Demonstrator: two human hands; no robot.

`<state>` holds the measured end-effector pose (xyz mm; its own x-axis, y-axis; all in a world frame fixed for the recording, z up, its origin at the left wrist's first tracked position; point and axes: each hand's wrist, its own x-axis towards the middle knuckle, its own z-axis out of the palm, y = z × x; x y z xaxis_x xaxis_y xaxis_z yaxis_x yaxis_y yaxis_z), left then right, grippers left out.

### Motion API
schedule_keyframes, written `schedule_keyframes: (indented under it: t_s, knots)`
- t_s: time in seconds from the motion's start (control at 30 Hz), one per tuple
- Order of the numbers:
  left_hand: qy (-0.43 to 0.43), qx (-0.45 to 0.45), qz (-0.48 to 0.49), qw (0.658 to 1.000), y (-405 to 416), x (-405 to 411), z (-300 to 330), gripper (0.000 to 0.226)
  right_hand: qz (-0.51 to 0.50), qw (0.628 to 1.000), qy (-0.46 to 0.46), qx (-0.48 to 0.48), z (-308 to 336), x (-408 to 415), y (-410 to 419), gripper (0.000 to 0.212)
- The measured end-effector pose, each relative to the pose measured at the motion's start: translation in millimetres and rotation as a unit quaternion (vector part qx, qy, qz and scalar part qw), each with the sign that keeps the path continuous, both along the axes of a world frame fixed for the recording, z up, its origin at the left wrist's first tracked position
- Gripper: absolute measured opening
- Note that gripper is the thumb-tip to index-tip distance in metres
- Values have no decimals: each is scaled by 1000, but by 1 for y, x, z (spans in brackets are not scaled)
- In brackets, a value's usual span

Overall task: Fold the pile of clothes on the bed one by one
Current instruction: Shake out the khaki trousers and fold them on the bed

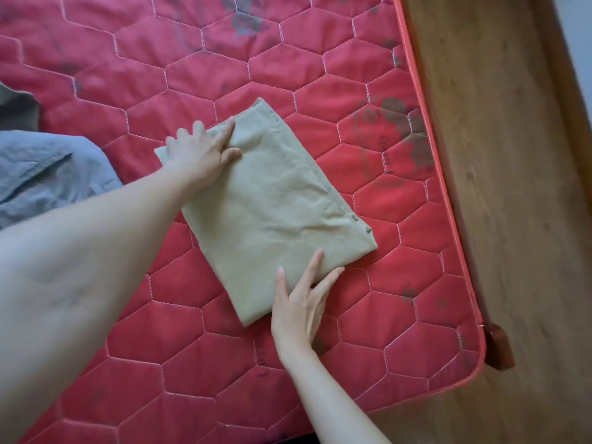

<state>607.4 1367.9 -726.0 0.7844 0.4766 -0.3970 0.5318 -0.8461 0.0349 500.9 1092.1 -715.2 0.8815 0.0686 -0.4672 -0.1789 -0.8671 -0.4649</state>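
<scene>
Head view: folded khaki garment (272,200) flat on red quilted mattress (400,277), near its right edge. Left hand (200,150) pinches the garment's far corner; right hand (301,302), fingers straight, rests on near corner. Grey-blue garment (48,174) at left edge.

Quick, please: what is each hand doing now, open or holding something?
Left hand: fingers grip the far end of the folded khaki garment.
Right hand: open, straight fingers at the garment's near edge.
</scene>
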Motion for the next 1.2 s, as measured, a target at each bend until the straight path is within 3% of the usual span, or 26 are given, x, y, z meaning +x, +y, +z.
schedule_keyframes:
  t_s: [0.17,0.33,0.53,0.67,0.77,1.0,1.2]
  knots:
    - [-30,-32,150,988,-38,-96,5,62,29,999,-29,-17,-1,23,-12,75]
    - [-40,-57,233,970,-116,-193,16,65,175,980,-81,-46,0,65,-47,69]
    - [-78,-156,325,929,-181,-250,17,67,277,958,-67,-15,-3,100,-74,70]
    - [-166,-210,390,881,-158,-241,10,79,265,963,-44,6,-2,102,-75,72]
    - [-221,-233,419,849,-134,-223,10,76,239,970,-20,34,1,108,-72,71]
    - [-298,-214,351,861,-115,-174,34,67,267,957,-107,39,23,150,-49,67]
    - [-339,-215,336,852,-87,-76,69,66,269,947,-169,53,56,254,-19,68]
